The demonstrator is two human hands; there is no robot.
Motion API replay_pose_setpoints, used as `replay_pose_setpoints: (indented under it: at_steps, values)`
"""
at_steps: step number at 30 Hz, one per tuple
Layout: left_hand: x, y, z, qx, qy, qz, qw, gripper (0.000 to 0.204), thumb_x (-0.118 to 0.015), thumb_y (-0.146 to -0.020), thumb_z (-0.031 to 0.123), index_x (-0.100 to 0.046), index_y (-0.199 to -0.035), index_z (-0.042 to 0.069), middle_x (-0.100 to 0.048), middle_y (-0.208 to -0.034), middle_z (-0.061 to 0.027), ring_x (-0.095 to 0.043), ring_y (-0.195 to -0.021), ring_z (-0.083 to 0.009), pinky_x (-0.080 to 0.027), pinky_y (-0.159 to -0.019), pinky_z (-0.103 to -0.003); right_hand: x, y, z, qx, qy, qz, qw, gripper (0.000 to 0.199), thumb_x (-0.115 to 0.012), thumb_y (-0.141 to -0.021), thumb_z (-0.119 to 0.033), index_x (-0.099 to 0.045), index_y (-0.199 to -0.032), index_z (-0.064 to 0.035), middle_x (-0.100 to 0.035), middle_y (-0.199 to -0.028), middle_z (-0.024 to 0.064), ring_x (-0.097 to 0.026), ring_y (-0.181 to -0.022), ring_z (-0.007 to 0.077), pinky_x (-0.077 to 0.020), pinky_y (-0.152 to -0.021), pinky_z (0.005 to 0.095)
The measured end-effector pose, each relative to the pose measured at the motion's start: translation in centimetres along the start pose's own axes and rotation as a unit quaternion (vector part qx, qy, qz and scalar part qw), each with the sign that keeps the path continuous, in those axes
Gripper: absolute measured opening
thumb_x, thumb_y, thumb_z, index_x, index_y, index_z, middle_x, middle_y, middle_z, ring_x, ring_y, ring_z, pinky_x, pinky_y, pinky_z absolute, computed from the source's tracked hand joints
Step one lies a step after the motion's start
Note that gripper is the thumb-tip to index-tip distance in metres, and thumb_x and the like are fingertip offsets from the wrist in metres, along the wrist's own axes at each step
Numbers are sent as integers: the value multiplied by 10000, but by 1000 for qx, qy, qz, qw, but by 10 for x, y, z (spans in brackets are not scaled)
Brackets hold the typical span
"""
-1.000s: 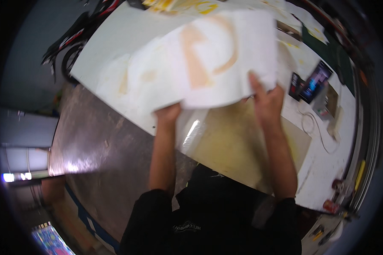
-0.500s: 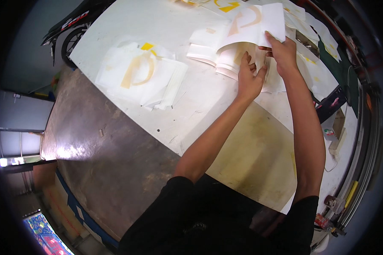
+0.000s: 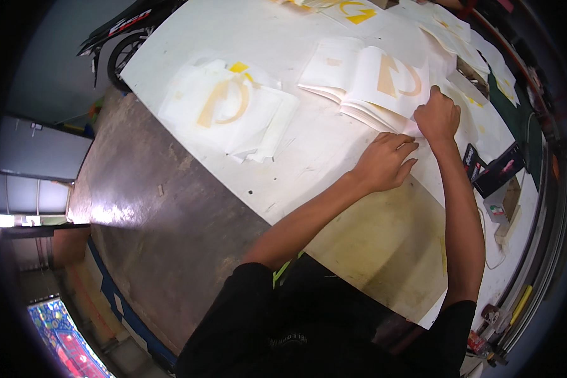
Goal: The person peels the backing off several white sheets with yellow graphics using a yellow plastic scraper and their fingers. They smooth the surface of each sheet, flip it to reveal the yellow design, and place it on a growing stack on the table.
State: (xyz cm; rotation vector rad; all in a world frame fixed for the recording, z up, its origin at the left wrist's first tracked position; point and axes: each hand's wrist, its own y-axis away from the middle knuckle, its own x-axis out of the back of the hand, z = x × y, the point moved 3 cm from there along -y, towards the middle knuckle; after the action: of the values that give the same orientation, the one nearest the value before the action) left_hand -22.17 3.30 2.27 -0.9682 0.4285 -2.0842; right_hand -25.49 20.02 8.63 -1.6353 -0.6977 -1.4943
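An open book of white sheets (image 3: 341,72) lies on the white table. Its right-hand page bears tan curved and angular pieces (image 3: 390,77). At that page's right edge is my right hand (image 3: 439,116), fingers curled closed on the margin; the fingertips are partly hidden. My left hand (image 3: 387,162) rests just below the book's near edge, palm down. Its fingers are loosely stretched toward the right hand, and nothing shows in them. To the left lies a pile of translucent white sheets (image 3: 233,113) with a similar tan shape and yellow bits.
A tan board (image 3: 378,239) lies along the table's near side. Yellow shapes on sheets (image 3: 359,14) are at the far edge. On the right are a dark box (image 3: 499,170), an open carton (image 3: 469,82) and a cable. A motorcycle (image 3: 123,50) stands beyond the table's left corner.
The raised page has come down flat onto the book's right side. My left hand has moved out from under it toward me; my right hand has lowered to the page's right edge.
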Motion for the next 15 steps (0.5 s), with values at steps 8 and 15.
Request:
replay_pose_setpoints:
  at_steps: [8, 15]
  values:
    - [153, 59, -57, 107, -276, 138, 945, 272, -806, -850, 143, -727, -1086, 33, -739, -1099, -151, -675, -1060, -347, -499, -953, -436, 37, 61, -41, 121, -111, 216, 963, 594, -771, -866, -306, -560, -1319, 14, -617, -1106, 226, -616, -1063, 369, -456, -913, 490]
    - [226, 123, -91, 274, -430, 2, 860, 642, -729, -934, 431, -591, -1387, -3, -532, -1480, -278, -449, -1434, -430, -334, -1195, -515, 7, 101, -97, 215, -431, 11, 876, 345, -738, -905, -185, -662, -1167, 27, -644, -1058, 203, -641, -962, 359, -510, -871, 451]
